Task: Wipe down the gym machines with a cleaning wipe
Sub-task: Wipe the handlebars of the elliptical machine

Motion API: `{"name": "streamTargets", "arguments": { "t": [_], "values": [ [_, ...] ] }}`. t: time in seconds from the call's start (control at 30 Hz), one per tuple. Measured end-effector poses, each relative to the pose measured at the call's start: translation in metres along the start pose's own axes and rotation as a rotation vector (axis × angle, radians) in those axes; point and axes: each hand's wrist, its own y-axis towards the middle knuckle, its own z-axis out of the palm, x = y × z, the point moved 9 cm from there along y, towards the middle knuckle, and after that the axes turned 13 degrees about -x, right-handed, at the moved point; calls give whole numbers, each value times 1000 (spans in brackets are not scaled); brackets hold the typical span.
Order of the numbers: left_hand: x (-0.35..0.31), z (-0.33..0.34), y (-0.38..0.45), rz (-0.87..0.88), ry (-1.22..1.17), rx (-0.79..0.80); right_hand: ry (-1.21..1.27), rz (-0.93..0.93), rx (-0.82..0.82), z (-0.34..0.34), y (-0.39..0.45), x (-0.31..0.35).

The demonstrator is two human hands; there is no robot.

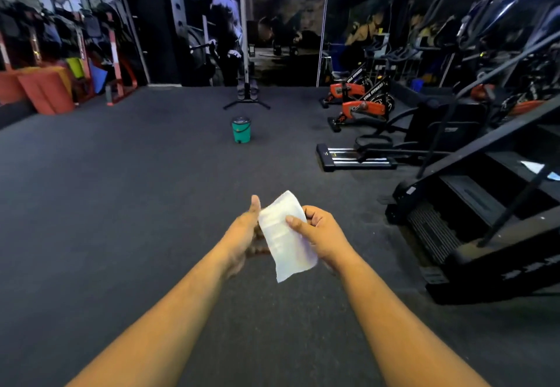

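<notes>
A white folded cleaning wipe [285,235] hangs in front of me, above the dark floor. My right hand [321,232] pinches its right edge between thumb and curled fingers. My left hand [242,232] is beside and behind the wipe's left edge, thumb raised, with its fingers hidden behind the sheet. A black stair-climber machine [472,223] stands close on my right. Beyond it along the right wall are a black elliptical trainer [394,144] and two red-and-black spin bikes [360,105].
A green bucket with a dark lid [241,130] stands on the floor ahead. Behind it rises a tall pole machine on a black base [246,83]. Orange mats and racks [45,87] line the left wall. Dark rubber floor [121,205] stretches between.
</notes>
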Motion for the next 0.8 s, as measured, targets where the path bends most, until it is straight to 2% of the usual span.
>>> {"name": "streamTargets", "arguments": {
  "t": [0.07,0.13,0.27,0.43,0.53,0.67,0.8],
  "values": [
    [25,23,29,-93,-49,156,26,68,-121,-1,38,-14],
    [28,39,69,-99,-69,222,5,113,-212,2,81,-31],
    [-7,52,172,10,5,194,-6,189,-325,-2,169,-46],
    [-67,66,290,84,42,140,80,223,-270,-14,266,-28],
    [-122,92,343,173,3,225,143,135,-223,-32,327,2],
    [-182,139,413,321,42,399,143,-34,-254,-76,416,29],
    [-209,191,493,428,131,429,86,-130,-241,-116,501,31]
  ]
}}
